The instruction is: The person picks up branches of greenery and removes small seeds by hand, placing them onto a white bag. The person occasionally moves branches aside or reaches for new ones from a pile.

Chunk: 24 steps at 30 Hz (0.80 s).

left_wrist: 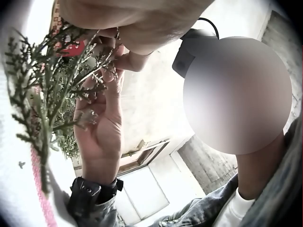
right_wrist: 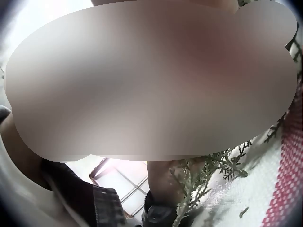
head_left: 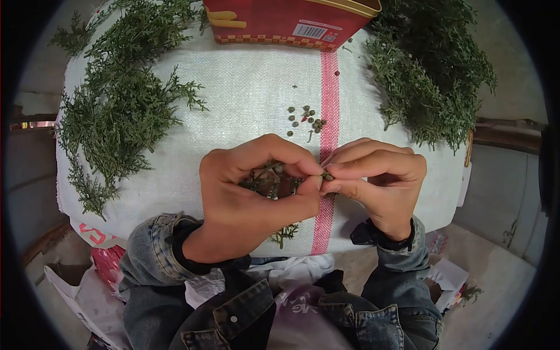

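Note:
Over the front middle of the white woven cloth (head_left: 251, 76), my two hands meet at the fingertips. My left hand (head_left: 233, 198) pinches a green conifer sprig (left_wrist: 49, 109) between thumb and forefinger. Its leafy part hangs beneath that palm and is partly hidden in the head view. At the sprig's tip, a small round green berry (head_left: 328, 176) lies between the thumb and forefinger of my right hand (head_left: 385, 178). Beyond the fingertips several loose berries (head_left: 307, 115) lie on the cloth beside its pink stripe (head_left: 330, 105). A large blur covers most of the right wrist view.
A red printed tub (head_left: 274, 26) stands at the back middle. Conifer branches are heaped on the left (head_left: 116, 111) and on the right (head_left: 431, 70). One dark red berry (head_left: 337, 73) sits near the stripe. Below the front edge are bags (head_left: 87, 297) at the left.

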Each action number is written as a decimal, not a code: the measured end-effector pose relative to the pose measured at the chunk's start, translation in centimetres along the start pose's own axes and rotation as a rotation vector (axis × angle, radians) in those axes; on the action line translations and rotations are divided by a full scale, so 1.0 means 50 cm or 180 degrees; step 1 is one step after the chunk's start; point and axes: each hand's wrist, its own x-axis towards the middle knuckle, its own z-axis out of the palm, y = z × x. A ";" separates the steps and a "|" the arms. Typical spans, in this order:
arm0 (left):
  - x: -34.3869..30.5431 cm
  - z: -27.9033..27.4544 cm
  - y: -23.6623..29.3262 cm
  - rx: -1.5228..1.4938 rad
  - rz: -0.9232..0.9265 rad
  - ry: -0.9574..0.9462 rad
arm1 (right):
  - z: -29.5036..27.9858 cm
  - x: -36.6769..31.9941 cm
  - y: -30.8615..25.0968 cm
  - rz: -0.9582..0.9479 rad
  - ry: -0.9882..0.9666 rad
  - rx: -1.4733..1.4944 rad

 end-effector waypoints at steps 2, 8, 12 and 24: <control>-0.001 0.001 -0.002 0.0069 0.0040 0.0079 | -0.001 0.002 -0.001 -0.0066 -0.0041 -0.0074; -0.003 -0.005 0.000 0.0647 0.0180 0.0065 | -0.006 0.004 -0.001 0.0031 -0.0141 -0.0211; 0.003 0.003 0.005 0.0663 0.0175 -0.0076 | -0.011 0.004 0.003 0.0125 0.0024 -0.0027; 0.014 -0.012 -0.002 0.0145 -0.0168 -0.0418 | -0.001 0.001 0.003 0.0468 0.0005 0.0806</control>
